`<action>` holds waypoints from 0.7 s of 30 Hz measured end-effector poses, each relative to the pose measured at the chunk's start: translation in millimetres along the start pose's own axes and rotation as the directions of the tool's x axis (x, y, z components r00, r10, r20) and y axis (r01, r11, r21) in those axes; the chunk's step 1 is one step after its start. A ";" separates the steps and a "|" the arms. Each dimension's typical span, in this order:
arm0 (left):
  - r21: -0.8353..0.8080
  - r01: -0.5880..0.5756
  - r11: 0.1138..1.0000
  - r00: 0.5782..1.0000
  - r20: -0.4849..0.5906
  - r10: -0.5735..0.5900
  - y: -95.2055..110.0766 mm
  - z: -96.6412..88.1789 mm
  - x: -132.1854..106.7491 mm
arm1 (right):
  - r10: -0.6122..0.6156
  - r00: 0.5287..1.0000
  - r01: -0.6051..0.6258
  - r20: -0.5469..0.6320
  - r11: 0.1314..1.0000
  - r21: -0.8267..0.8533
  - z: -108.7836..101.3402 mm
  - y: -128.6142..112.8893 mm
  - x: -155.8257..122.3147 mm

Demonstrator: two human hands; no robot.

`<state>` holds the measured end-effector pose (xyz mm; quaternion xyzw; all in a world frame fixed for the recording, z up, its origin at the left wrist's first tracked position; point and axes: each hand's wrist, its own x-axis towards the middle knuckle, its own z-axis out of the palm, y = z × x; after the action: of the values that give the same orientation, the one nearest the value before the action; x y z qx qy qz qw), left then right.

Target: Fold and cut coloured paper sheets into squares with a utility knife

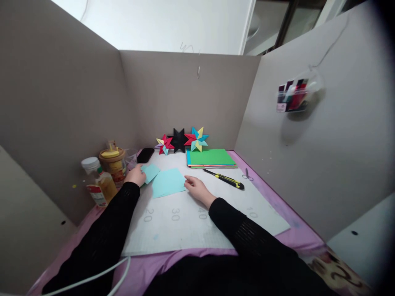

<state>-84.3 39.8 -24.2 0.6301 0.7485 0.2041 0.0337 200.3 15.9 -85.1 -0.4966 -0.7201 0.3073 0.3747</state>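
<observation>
My left hand pinches the near edge of a small light-blue paper piece at the left of the white cutting mat. My right hand lies on the mat with its fingers stretched out, the fingertips touching the right edge of a larger light-blue paper sheet. The two blue papers lie side by side, corners close together. Both arms wear black sleeves.
A yellow-and-black utility knife and small scissors lie right of my hands. A stack of coloured paper, three paper stars, a black phone and bottles line the back and left. Cardboard walls enclose the desk.
</observation>
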 end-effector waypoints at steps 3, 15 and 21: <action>0.130 0.068 0.989 0.997 0.022 -0.072 -2.1 -11.9 -4.1 | -0.002 1.000 0.001 -0.024 0.999 -0.051 1.0 2.9 3.1; 0.182 -0.367 0.912 0.833 0.500 0.236 24.3 8.7 -23.7 | 0.492 0.801 -0.599 0.342 0.655 0.461 -3.9 -23.7 46.3; 0.047 -0.331 0.943 0.817 0.514 0.261 10.5 11.0 -20.4 | 0.479 0.737 -0.648 0.477 0.701 0.297 13.0 -29.1 57.4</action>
<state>-67.1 24.5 -34.8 0.7707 0.6186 -0.0142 0.1522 162.3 60.1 -54.9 -0.5310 -0.4950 0.6506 0.2228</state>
